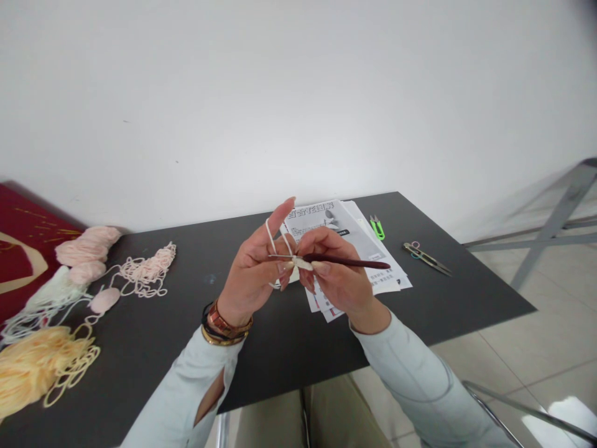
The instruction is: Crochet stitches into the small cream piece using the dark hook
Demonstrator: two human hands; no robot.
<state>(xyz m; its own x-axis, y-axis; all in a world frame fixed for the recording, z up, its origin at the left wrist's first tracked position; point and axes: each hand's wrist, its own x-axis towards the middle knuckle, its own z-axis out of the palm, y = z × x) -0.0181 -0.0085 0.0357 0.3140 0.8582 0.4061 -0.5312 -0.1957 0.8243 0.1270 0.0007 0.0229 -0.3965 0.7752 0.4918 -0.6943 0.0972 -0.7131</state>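
In the middle of the head view, my left hand (252, 267) pinches a small piece of white crochet work (302, 264) between thumb and fingers. Its index finger points up, with white yarn (269, 231) looped round it and running down to the work. My right hand (342, 274) is closed on a crochet hook (359, 261) with a dark red handle. The hook's thin metal shaft points left and meets the white work at my left fingertips. Both hands are close together above the printed sheets (373, 274), and the fingers partly hide the stitches.
Pink yarn (88, 246), loose pink strands (149, 267) and yellow yarn (32, 367) lie at the left beside a red bag (28, 249). Green snips (377, 228) and metal thread snips (426, 258) lie right of the sheets on the dark table (457, 298). A white wall stands behind.
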